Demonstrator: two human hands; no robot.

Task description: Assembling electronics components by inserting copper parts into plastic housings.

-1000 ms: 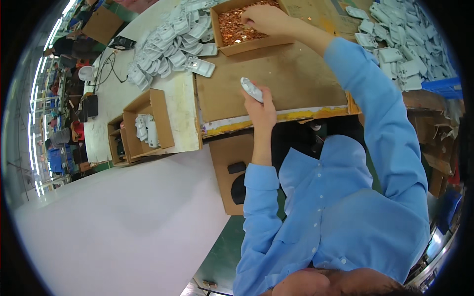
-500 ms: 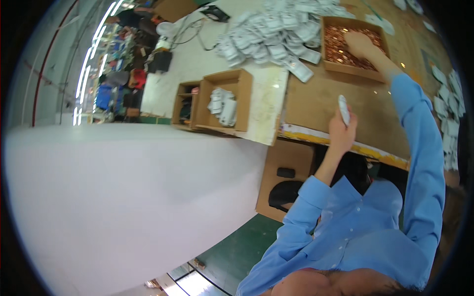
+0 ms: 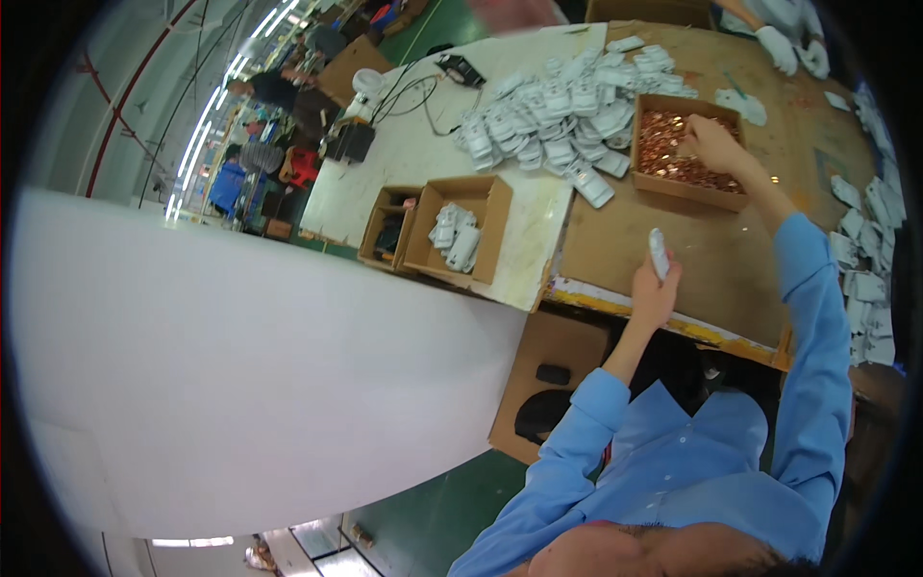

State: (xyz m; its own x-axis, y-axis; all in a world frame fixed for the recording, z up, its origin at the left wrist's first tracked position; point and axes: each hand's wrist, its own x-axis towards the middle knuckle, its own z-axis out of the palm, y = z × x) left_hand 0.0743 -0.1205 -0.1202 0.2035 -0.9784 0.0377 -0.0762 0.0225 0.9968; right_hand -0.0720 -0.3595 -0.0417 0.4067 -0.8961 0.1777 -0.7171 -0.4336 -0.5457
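Observation:
My left hand [image 3: 656,291] is closed around a white plastic casing [image 3: 659,254], held on edge above the near side of the brown work surface [image 3: 707,279]. Ahead and to the right, my right hand [image 3: 713,146] is over a cardboard box [image 3: 687,194] filled with small copper-coloured metal pieces [image 3: 663,144]. Its fingers are drawn together and point down at the pieces; whatever is between the fingertips is too small to make out. Left of that box lies a large heap of white plastic casings [image 3: 553,111], with one loose casing [image 3: 588,183] at its near edge.
On the left, a cardboard box [image 3: 500,226] contains several white casings beside a smaller box [image 3: 370,231] with dark items. More white pieces [image 3: 865,240] lie along the right edge. Another person's gloved hands [image 3: 784,50] show at the far right. Cables [image 3: 413,96] cross the white tabletop.
My right hand has lifted slightly from among the copper pieces, its fingers now more visible. The left hand still holds the casing. The view has shifted, and gloved hands show at the far right.

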